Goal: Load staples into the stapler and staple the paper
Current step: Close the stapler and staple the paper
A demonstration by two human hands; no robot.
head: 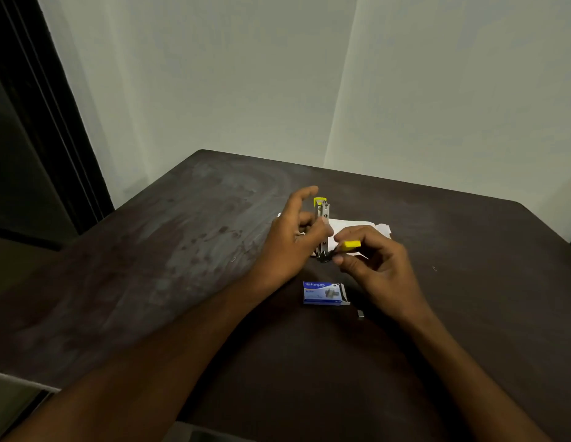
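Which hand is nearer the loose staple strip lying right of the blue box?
Right. The right hand is just beyond the strip, wrist beside it; the left hand is farther off, past the box, gripping the stapler.

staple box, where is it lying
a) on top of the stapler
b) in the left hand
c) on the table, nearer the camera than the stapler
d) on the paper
c: the staple box lies flat on the bare table, on the camera's side of the stapler and apart from it.
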